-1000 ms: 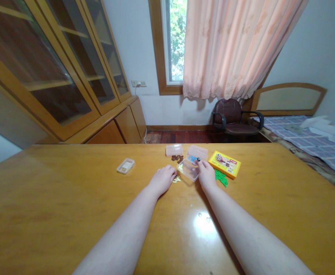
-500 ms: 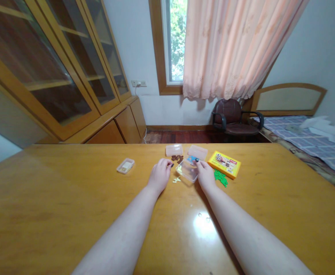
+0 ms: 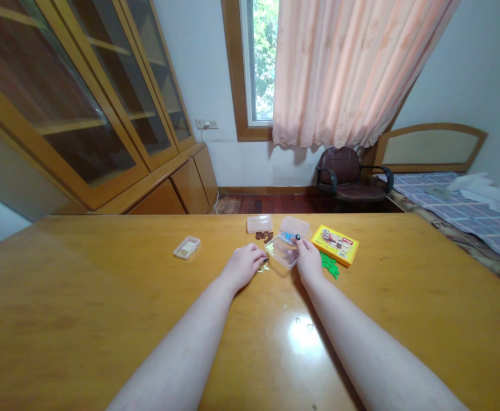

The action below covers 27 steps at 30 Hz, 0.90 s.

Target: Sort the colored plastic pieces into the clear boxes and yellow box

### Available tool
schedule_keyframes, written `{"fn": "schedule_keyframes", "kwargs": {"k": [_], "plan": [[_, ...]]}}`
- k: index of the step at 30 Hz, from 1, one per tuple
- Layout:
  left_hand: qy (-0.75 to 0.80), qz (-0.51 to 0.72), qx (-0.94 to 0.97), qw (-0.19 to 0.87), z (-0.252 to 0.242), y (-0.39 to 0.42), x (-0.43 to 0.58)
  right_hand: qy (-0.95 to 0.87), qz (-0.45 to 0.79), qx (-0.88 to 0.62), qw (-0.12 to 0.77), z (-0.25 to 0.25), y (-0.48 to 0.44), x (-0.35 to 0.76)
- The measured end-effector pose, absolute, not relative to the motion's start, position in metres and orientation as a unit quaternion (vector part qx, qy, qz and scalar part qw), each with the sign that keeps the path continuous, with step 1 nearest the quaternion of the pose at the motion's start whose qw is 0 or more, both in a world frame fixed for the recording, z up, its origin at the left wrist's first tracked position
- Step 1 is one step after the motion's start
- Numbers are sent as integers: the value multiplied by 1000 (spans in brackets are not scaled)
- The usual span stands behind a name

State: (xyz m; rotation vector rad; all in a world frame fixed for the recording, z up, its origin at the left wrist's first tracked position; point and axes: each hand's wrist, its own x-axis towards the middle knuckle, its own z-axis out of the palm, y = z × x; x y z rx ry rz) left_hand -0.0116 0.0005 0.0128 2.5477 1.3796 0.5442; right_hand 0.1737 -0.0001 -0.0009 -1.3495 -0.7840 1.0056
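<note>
My right hand [image 3: 309, 260] is closed on the edge of a clear plastic box [image 3: 285, 261], which is tilted just above the table. Some pale yellow bits show at the box's left side. My left hand [image 3: 245, 265] has its fingers drawn together at a small group of pale yellow pieces [image 3: 263, 268] on the tabletop. Whether a piece is between those fingertips is hidden. Brown pieces [image 3: 264, 235] lie beyond my left hand. Blue pieces [image 3: 286, 236] are behind the clear box, and green pieces [image 3: 329, 265] lie right of my right hand.
A yellow box with a printed picture [image 3: 334, 244] lies beside the green pieces. Two clear plastic containers, one on the left [image 3: 259, 224] and one on the right [image 3: 297, 226], are at the back. Another small clear case [image 3: 187, 248] is farther left on the wooden table [image 3: 104, 308].
My left hand has moved right and slightly down to the pale yellow pieces, and its fingers reach out farther. My right hand keeps hold of the clear box, which has shifted slightly.
</note>
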Motion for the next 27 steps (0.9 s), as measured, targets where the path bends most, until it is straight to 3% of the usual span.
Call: {"fn": "schedule_keyframes", "kwargs": {"k": [27], "plan": [[449, 163, 872, 101, 8, 1, -13, -332, 449, -565, 607, -2, 0, 174]]}}
